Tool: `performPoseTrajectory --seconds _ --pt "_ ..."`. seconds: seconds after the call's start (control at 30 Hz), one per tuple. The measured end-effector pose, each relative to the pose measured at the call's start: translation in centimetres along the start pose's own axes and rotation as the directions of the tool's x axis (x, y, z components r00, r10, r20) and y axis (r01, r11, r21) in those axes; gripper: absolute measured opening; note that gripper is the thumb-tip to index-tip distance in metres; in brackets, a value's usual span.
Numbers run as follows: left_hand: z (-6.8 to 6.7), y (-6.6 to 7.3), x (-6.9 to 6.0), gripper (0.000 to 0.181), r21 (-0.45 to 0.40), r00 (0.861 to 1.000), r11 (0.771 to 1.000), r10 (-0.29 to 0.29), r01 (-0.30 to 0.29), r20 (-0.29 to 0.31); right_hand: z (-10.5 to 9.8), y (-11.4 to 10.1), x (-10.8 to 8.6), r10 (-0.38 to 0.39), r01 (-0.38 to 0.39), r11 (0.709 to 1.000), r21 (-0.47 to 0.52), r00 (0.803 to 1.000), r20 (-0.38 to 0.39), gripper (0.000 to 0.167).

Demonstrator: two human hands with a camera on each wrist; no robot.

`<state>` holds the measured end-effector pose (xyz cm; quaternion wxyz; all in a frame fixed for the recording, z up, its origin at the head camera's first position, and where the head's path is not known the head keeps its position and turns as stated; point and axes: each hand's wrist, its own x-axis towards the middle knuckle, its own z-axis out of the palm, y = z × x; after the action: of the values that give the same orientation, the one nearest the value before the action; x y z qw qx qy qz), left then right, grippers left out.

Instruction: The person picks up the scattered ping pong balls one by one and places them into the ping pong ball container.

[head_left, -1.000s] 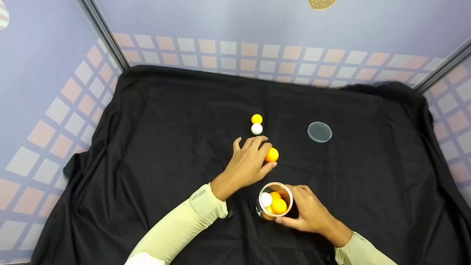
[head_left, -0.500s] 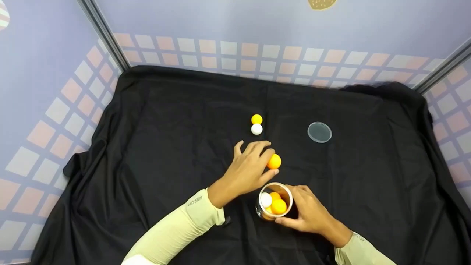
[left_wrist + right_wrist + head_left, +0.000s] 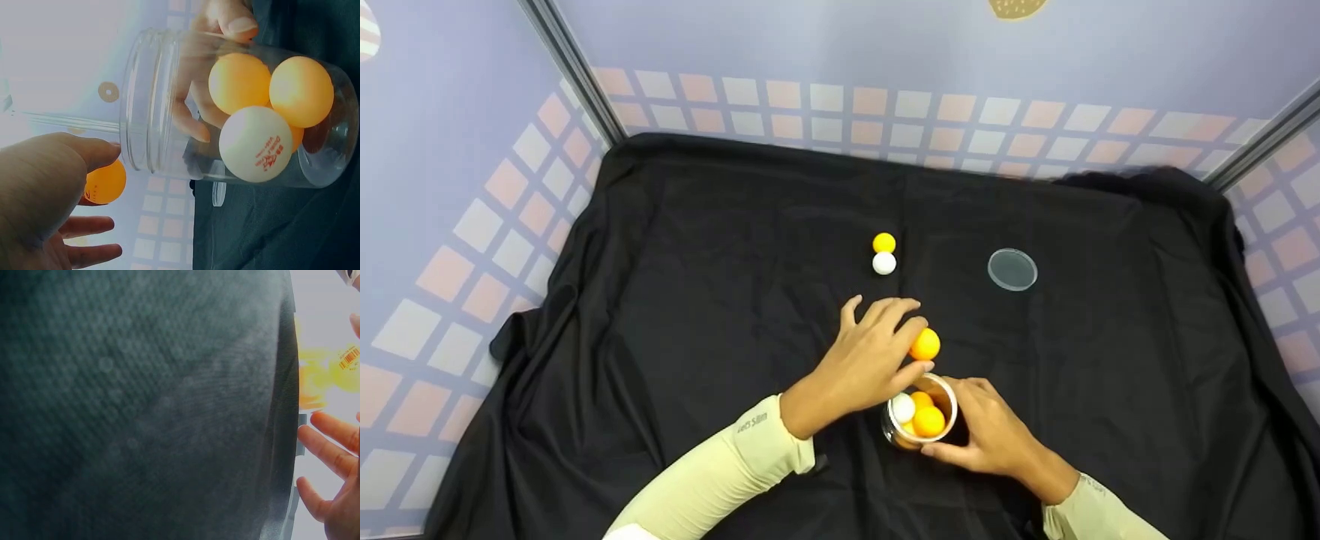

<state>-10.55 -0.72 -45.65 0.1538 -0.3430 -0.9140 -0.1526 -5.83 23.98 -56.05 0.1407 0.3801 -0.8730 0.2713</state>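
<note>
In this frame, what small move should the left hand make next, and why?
Probably bring the left hand slightly closer to the jar, until the orange ball it pinches is over the open mouth. In the head view the ball appears just beyond the rim, not yet above the opening, while the right hand holds the jar mouth-up with other balls inside.

Okay, the bare left hand (image 3: 870, 358) has brought the smooth, round orange ball (image 3: 926, 344) way closer to the clear cylindrical jar (image 3: 942, 395) (from overhead, its thumb now overlaps the rim; a second ago there was a gap).
</note>
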Motion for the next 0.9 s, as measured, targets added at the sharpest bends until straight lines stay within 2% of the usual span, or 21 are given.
performPoseTrajectory --seconds 0.5,0.9 --pt "-0.2 0.5 -1.2 0.039 -0.011 0.999 0.999 0.031 -0.032 -0.018 0.0 0.1 0.0 -0.013 0.013 1.0 -0.009 1.0 -0.002 0.088" --pt "-0.1 0.8 -2.2 0.039 0.001 0.998 0.998 0.06 -0.06 -0.001 0.1 0.0 -0.1 -0.008 0.008 1.0 -0.016 1.0 -0.006 0.085"
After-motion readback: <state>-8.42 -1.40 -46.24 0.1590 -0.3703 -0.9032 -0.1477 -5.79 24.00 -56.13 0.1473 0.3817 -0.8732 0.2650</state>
